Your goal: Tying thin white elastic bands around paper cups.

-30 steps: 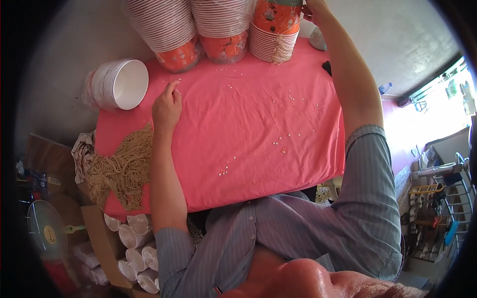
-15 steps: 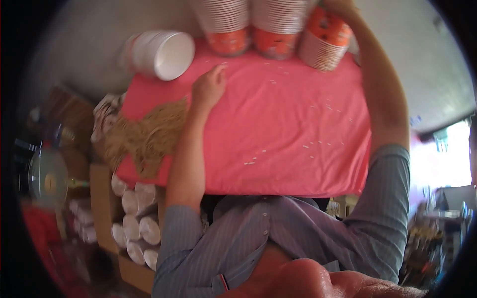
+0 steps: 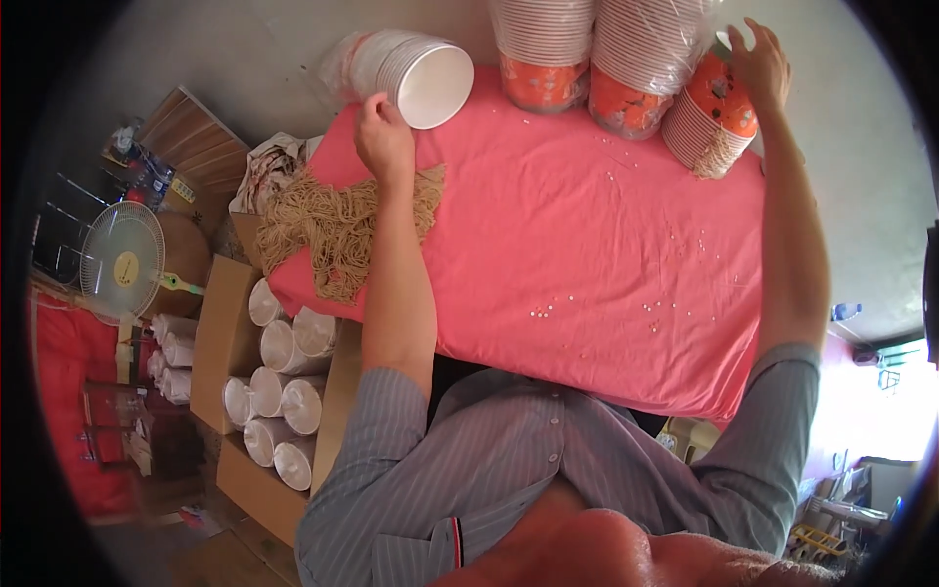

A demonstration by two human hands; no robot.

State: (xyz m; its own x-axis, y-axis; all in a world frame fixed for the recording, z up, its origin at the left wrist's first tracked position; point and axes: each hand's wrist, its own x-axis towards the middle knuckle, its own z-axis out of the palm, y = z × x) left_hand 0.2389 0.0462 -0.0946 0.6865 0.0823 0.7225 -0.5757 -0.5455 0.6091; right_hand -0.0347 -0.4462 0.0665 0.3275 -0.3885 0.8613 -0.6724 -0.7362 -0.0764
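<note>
My left hand (image 3: pixel 383 140) is at the near side of the white paper tubs (image 3: pixel 437 86), a nested stack lying on its side at the far left of the table. Its fingers are curled together close to the tub wall; whether anything is between them is hidden. At the far right, my right hand (image 3: pixel 765 70) has its fingers spread by the upper end of a tilted stack of orange-printed paper tubs (image 3: pixel 722 93). Tan strands (image 3: pixel 722 157) hang at that stack's near rim. A tangle of tan cord-like strands (image 3: pixel 337 225) lies under and beside my left forearm.
A pink cloth (image 3: pixel 567 225) with scattered small white bits covers the table. Two tall plastic-wrapped tub stacks (image 3: pixel 545 59) stand at the far edge. Left of the table are a cardboard box (image 3: pixel 223 333) of wrapped white cups (image 3: pixel 284 347) and a fan (image 3: pixel 124 262).
The whole view has shifted, so the table appears farther right. My left hand has moved left from above the cloth to the lying tubs. My right hand's spread fingers now show.
</note>
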